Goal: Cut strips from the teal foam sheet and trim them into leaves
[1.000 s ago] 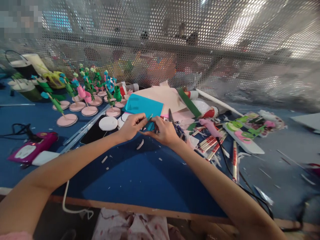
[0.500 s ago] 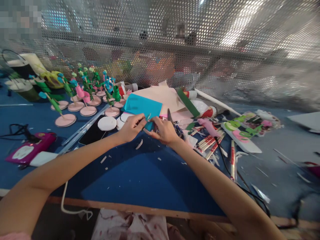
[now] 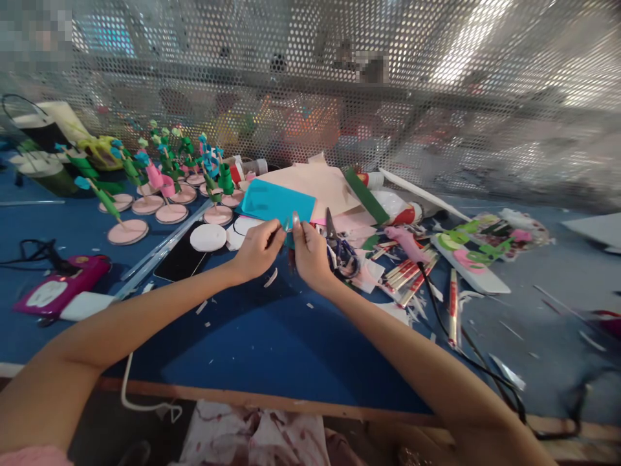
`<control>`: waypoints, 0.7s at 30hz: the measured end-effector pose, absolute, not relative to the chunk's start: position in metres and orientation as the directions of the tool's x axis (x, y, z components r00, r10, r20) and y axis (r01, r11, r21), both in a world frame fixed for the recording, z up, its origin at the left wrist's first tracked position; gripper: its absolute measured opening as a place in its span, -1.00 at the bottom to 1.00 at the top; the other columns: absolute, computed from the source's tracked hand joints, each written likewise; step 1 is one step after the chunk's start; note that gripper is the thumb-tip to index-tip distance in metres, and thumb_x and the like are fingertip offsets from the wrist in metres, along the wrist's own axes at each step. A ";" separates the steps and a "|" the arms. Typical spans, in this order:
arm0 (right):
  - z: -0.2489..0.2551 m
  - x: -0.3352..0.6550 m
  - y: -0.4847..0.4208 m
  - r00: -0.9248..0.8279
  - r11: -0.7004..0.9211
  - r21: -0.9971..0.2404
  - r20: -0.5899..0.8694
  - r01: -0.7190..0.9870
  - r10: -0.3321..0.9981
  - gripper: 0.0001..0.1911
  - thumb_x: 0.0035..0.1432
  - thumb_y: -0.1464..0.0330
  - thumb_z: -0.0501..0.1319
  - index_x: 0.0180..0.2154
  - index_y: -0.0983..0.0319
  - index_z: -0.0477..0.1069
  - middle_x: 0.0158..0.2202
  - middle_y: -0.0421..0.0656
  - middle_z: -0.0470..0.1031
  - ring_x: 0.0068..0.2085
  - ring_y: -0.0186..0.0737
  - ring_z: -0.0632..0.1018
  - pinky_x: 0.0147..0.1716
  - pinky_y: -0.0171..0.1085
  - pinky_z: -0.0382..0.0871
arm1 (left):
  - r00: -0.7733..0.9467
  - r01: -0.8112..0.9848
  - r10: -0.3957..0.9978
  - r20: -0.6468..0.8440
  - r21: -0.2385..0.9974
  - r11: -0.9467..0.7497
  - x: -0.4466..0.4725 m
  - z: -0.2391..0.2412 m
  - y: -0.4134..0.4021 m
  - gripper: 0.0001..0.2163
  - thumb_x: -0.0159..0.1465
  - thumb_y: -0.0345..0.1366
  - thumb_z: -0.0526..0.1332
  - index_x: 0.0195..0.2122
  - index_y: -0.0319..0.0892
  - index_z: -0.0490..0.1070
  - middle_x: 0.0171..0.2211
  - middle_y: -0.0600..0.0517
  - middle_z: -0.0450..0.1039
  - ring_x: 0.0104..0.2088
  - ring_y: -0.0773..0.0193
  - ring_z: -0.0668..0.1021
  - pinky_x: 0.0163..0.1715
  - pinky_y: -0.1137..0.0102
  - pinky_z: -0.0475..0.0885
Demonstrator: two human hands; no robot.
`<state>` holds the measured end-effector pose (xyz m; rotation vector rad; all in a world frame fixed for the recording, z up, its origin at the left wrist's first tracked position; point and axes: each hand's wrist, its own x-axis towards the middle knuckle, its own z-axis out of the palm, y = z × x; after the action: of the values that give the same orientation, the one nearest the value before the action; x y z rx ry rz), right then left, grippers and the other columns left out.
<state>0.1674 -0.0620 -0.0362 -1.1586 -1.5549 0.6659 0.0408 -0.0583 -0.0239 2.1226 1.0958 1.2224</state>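
Note:
In the middle of the head view, my left hand point(image 3: 259, 250) and my right hand point(image 3: 311, 254) meet over the blue table. Both have thumb and fingers pinched on a small blue paper piece point(image 3: 290, 240), mostly covered by the fingertips. Right behind the hands lies a folded blue paper sheet point(image 3: 276, 202), on top of pale peach paper point(image 3: 334, 184). Scissors point(image 3: 343, 251) with dark blue handles rest just right of my right hand. White round pads point(image 3: 207, 238) are left of my left hand.
Paper figures on pink round bases point(image 3: 127, 232) crowd the left back. A black phone point(image 3: 174, 259) and magenta device point(image 3: 68, 285) lie left. At right are a pink glue gun point(image 3: 406, 243) with black cord, bundled sticks point(image 3: 412, 278) and paper scraps. Perforated metal point(image 3: 310, 97) stands behind.
My right hand has turned more upright, its thumb now pointing up against the blue paper piece. My left hand has barely moved. The view has shifted slightly.

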 end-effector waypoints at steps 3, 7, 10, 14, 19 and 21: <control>-0.035 0.171 -0.060 -0.016 0.405 -0.812 0.440 0.420 0.898 -0.57 0.20 0.02 -0.07 -0.56 0.16 0.02 -0.69 -0.30 0.07 -0.63 -0.38 0.21 -0.62 -0.34 0.05 | 0.290 0.418 0.817 0.499 0.702 -0.577 0.040 -0.025 -0.057 -0.70 0.28 -0.19 -0.03 -0.58 -0.13 -0.01 -0.65 0.13 0.05 -0.58 0.37 0.18 -0.54 0.40 0.05; -0.036 0.169 -0.062 -0.010 0.386 -0.855 0.409 0.347 0.913 -0.56 0.18 0.01 -0.05 -0.56 0.17 0.03 -0.67 -0.29 0.10 -0.60 -0.37 0.25 -0.61 -0.34 0.06 | 0.274 0.417 0.817 0.507 0.703 -0.576 0.040 -0.027 -0.057 -0.72 0.29 -0.23 -0.02 -0.57 -0.14 0.02 -0.64 0.13 0.07 -0.58 0.38 0.18 -0.53 0.41 0.06; -0.037 0.165 -0.065 -0.035 0.343 -0.921 0.343 0.186 0.939 -0.52 0.12 -0.06 -0.02 -0.56 0.17 0.05 -0.68 -0.30 0.13 -0.62 -0.40 0.26 -0.64 -0.36 0.09 | 0.266 0.416 0.816 0.514 0.702 -0.578 0.041 -0.028 -0.057 -0.72 0.29 -0.24 -0.03 -0.56 -0.15 0.03 -0.62 0.13 0.07 -0.57 0.39 0.18 -0.53 0.42 0.07; -0.040 0.163 -0.065 -0.093 0.315 -0.947 0.308 0.070 0.947 -0.52 0.09 -0.08 0.01 -0.53 0.19 0.13 -0.71 -0.32 0.15 -0.67 -0.42 0.23 -0.68 -0.37 0.08 | 0.275 0.416 0.816 0.508 0.702 -0.577 0.040 -0.030 -0.057 -0.73 0.30 -0.24 -0.06 -0.55 -0.14 0.01 -0.61 0.13 0.08 -0.56 0.39 0.19 -0.54 0.43 0.09; -0.043 0.165 -0.064 -0.071 0.392 -0.911 0.386 0.127 0.920 -0.57 0.12 0.01 0.04 -0.56 0.19 0.12 -0.67 -0.31 0.17 -0.62 -0.43 0.22 -0.65 -0.38 0.08 | 0.287 0.467 0.771 0.569 0.619 -0.631 0.039 -0.031 -0.056 -0.76 0.30 -0.31 -0.06 -0.53 -0.13 -0.02 -0.61 0.13 0.06 -0.57 0.38 0.18 -0.55 0.42 0.07; -0.044 0.165 -0.064 -0.093 0.394 -0.910 0.385 0.126 0.918 -0.62 0.14 0.07 0.05 -0.54 0.20 0.15 -0.65 -0.31 0.18 -0.61 -0.42 0.22 -0.64 -0.39 0.08 | 0.291 0.485 0.753 0.590 0.587 -0.648 0.039 -0.031 -0.056 -0.76 0.29 -0.34 -0.05 -0.53 -0.13 -0.04 -0.61 0.13 0.06 -0.58 0.38 0.17 -0.56 0.42 0.06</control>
<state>0.1650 -0.0637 -0.0438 -0.9716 -1.5244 0.8799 0.0387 -0.0555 -0.0310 2.2687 1.1267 1.2878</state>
